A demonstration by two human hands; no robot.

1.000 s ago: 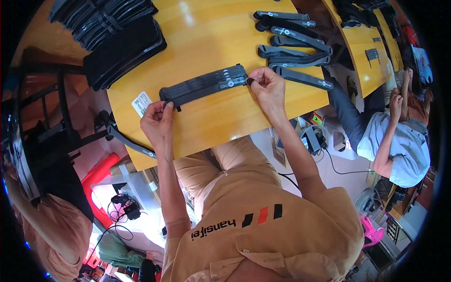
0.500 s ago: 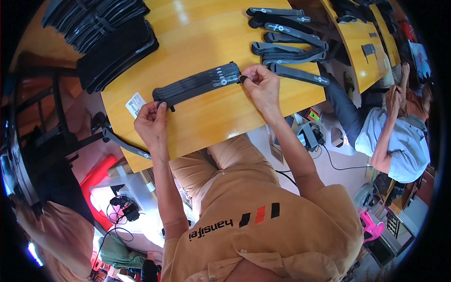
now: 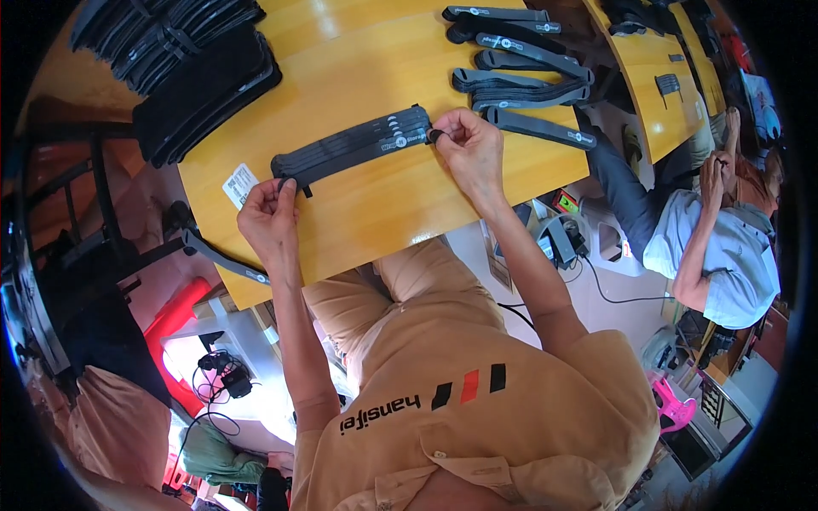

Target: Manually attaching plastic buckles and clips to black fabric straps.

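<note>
A bundle of dark grey fabric straps (image 3: 356, 148), printed in white, lies slantwise across the wooden table (image 3: 358, 230) before me. Its straps overlap in layers. At its left end my left hand (image 3: 271, 223) pinches the tip of the nearest strap between thumb and fingers. Over at the right end, my right hand (image 3: 474, 160) pinches the strap's other, black tip. The nearest strap is stretched straight between both hands and lies along the others. A short black tab sticks out beside my left fingertips.
More grey straps (image 3: 545, 129) lie fanned at the right. Thick black stacks (image 3: 209, 94) occupy the back left. A white label (image 3: 239, 186) is near my left hand, and a loose strap (image 3: 226, 258) overhangs the left edge. A person in light blue (image 3: 716, 255) sits at the right.
Both hands keep their pinch on the strap ends. The nearest strap has turned slightly, showing more of its printed face and sitting closer to the others. The whole view has shifted a little.
</note>
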